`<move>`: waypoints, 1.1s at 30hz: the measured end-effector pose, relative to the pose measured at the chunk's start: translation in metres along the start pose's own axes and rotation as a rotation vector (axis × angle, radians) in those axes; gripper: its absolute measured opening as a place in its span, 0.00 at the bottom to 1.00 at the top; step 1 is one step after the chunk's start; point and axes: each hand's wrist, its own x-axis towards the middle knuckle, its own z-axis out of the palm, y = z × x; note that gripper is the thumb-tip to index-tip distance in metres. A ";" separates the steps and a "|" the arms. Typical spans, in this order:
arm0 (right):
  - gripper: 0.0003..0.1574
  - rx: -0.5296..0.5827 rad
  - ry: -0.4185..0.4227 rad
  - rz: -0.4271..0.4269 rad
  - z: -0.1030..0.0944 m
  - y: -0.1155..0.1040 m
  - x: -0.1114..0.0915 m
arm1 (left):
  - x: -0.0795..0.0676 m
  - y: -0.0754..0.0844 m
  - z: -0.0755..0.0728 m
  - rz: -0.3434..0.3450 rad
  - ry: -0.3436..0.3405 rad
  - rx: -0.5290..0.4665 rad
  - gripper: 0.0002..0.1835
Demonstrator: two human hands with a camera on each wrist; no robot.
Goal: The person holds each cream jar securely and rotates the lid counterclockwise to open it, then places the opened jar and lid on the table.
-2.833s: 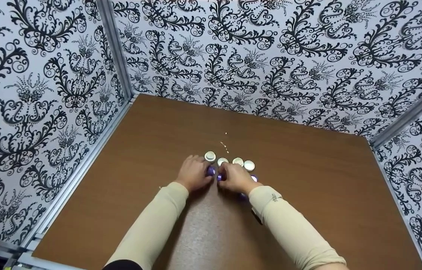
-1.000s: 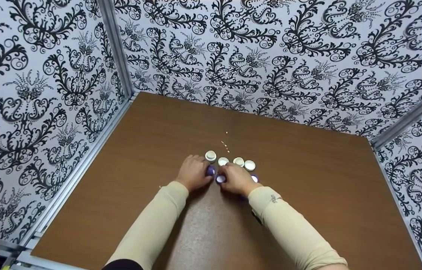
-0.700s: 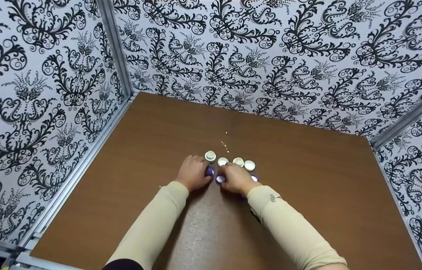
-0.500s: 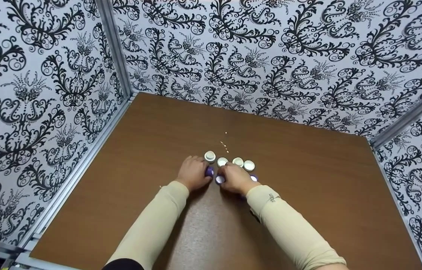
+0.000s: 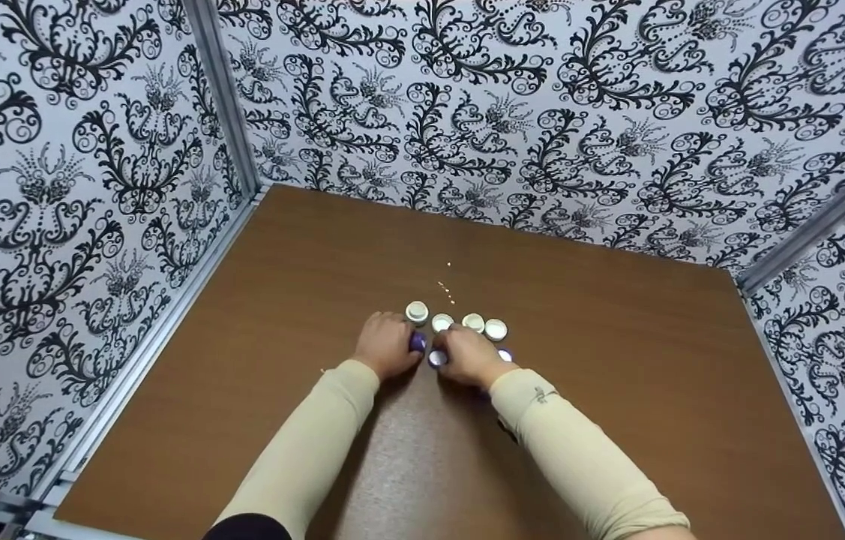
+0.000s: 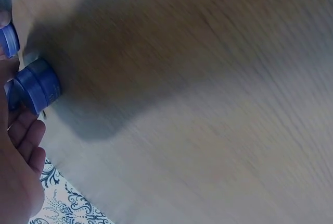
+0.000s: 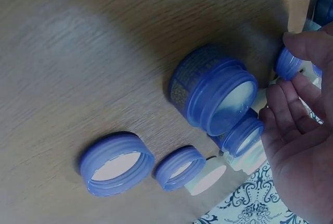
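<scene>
My left hand (image 5: 385,345) grips a small blue-purple jar (image 6: 39,86) from its left side, in front of the row of white round pieces. Just to its right, my right hand (image 5: 469,357) pinches a purple screw cap (image 5: 438,358) between thumb and fingers, its whitish inside turned toward the head camera. The right wrist view shows the cap's ridged side at the thumb. Beside that hand are a larger open blue jar (image 7: 213,91) with whitish insides and a smaller open jar (image 7: 243,136). My right hand and forearm mostly hide these in the head view.
Several white round pieces, one stacked-looking (image 5: 416,312), another at the right end (image 5: 495,329), lie beyond my hands. A large purple cap (image 7: 117,165) and a small one (image 7: 179,168) lie on the brown table (image 5: 302,262). Light crumbs (image 5: 446,290) lie farther back; patterned walls (image 5: 512,112) surround it.
The cap in my right hand has turned from edge-on to showing its whitish inside. My left hand stays around its jar; the head view has shifted slightly.
</scene>
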 end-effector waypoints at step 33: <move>0.14 -0.059 -0.045 0.053 -0.003 -0.005 0.001 | 0.003 -0.001 0.008 -0.109 -0.079 0.013 0.21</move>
